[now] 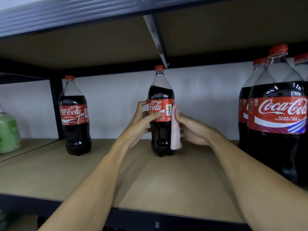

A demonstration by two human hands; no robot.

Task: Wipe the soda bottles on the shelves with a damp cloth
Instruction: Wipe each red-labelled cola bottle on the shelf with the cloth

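A cola bottle [161, 90] with a red cap and red label stands upright at the middle of the brown shelf board [133, 177]. My left hand [141, 120] grips its left side at the label, thumb across the front. My right hand [191, 129] holds a pale pink cloth [175, 134] against the bottle's right side; the cloth hangs down toward the shelf. A second cola bottle [75, 114] stands apart to the left.
A cluster of three larger cola bottles [276, 117] crowds the right end of the shelf. A green bottle [8, 130] sits in the neighbouring bay at far left, behind a black upright post [55, 105]. Another shelf board with a metal bracket [155, 35] hangs overhead.
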